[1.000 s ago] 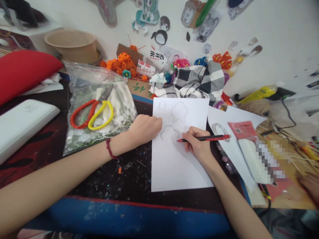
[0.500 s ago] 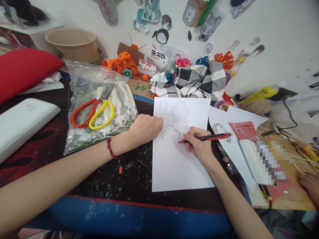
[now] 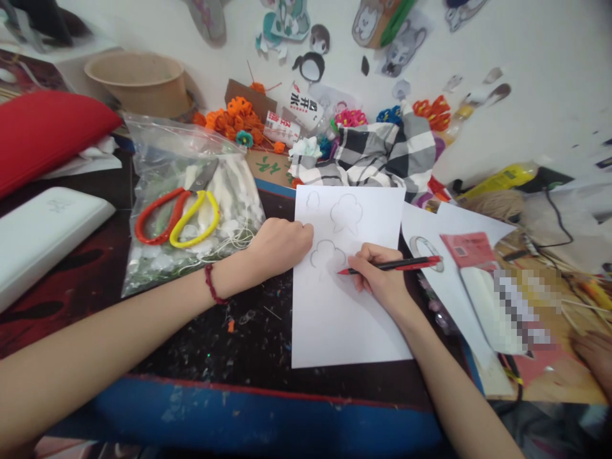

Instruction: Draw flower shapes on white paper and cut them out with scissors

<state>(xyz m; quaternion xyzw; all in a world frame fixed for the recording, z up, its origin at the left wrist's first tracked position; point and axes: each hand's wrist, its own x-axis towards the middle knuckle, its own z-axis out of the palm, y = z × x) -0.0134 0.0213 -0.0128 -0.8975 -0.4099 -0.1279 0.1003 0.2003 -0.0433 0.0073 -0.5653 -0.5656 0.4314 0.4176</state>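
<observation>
A white sheet of paper (image 3: 351, 319) lies on the dark table, with faint grey cloud-like outlines on its upper half. My right hand (image 3: 380, 277) grips a red-and-black mechanical pencil (image 3: 406, 263), its tip at the lower right of the middle outline (image 3: 327, 242). Curled into a fist, my left hand (image 3: 282, 248) rests at the sheet's left edge, with its fingertips hidden underneath. Scissors (image 3: 184, 213) with one red and one yellow handle lie on a clear plastic bag (image 3: 239, 197) of green and white pieces, left of that fist.
A white box-like device (image 3: 52, 236) and a red object (image 3: 52, 137) sit at the left. Behind the paper are a checked cloth (image 3: 377, 153) and orange craft flowers (image 3: 234, 121). More papers (image 3: 435, 280) lie at right, near another person's hand (image 3: 593, 357).
My right hand and the pencil have shifted slightly left, and the pencil tip is a little nearer the middle outline. My left hand stays in place.
</observation>
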